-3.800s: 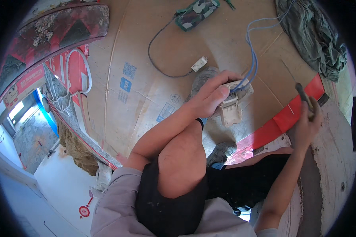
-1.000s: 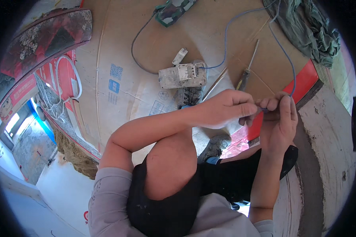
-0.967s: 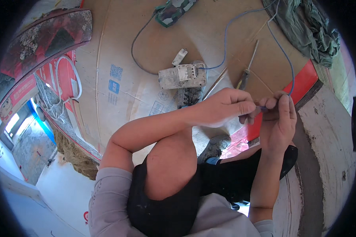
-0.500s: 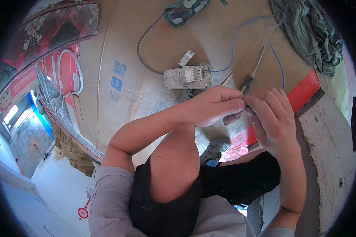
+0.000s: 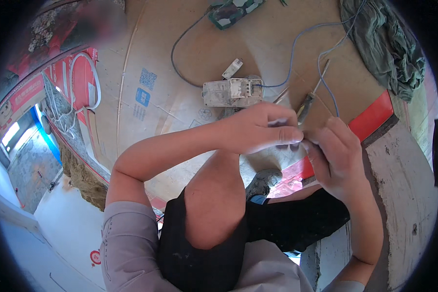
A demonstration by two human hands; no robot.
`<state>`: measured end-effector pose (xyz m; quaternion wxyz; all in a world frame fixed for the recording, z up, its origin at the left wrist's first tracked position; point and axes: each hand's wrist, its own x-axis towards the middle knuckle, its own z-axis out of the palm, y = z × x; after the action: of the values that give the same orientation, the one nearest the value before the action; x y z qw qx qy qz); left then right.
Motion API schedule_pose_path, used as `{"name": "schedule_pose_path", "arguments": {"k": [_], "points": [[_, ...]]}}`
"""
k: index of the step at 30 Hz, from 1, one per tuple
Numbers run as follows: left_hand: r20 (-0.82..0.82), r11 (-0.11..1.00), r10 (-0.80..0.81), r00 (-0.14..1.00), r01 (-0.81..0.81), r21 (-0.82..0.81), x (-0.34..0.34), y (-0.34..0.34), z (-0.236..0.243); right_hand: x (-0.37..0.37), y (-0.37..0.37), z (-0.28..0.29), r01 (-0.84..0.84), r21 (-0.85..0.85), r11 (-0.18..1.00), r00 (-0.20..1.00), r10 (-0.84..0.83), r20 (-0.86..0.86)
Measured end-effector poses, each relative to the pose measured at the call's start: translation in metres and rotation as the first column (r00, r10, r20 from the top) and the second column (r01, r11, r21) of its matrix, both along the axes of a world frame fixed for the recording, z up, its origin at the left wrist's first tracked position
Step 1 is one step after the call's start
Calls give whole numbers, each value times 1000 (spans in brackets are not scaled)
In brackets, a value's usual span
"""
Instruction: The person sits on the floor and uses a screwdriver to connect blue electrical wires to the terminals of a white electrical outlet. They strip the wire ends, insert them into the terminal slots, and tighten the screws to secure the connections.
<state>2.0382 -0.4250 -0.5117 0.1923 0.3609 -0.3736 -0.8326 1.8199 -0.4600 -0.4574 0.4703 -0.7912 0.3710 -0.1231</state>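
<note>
My left hand (image 5: 258, 129) is closed in a pinch, its thumb and fingertips meeting those of my right hand above the cardboard. What lies between the left fingertips is too small to make out. A thin blue-grey cable (image 5: 293, 61) runs down into my right hand (image 5: 338, 158), whose fingers are closed around it. From its other side the cable leads to a dusty, pale rectangular electrical box (image 5: 219, 93) lying beyond my left hand. Just past the fingertips lies a screwdriver (image 5: 305, 104) with a dark and yellow handle, its shaft pointing away.
Beside the box sits a small white block (image 5: 232, 69). A dark cable links the box to a camouflage-patterned pouch (image 5: 233, 12). Crumpled dark green cloth (image 5: 387, 48) lies at the far right, a rough concrete slab (image 5: 404, 194) at right. Cardboard (image 5: 170, 73) covers the floor.
My left elbow has swung outward to the left, and the left fingers have shifted against the thumb. The cable by my right hand has moved left and now bends more. Both hands still meet.
</note>
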Motion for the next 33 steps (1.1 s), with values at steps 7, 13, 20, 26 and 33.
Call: {"name": "schedule_pose_path", "arguments": {"k": [7,13,20,26,33], "points": [[-255,929,16,967,81,362,-6,4,-4,-5,8,-3,-113,-325,939,994,104,-44],[258,600,-30,966,224,-768,-7,7,-11,-12,24,-6,71,178,981,997,-68,-20],[179,845,40,983,62,-531,-4,8,-7,-9,15,-6,61,109,992,998,-62,7],[-282,858,20,959,129,498,-5,15,-2,-8,20,-9,-149,-275,950,987,161,22],[261,699,-47,964,219,-681,-2,11,-10,-8,25,-9,50,310,949,998,-38,-43]]}}
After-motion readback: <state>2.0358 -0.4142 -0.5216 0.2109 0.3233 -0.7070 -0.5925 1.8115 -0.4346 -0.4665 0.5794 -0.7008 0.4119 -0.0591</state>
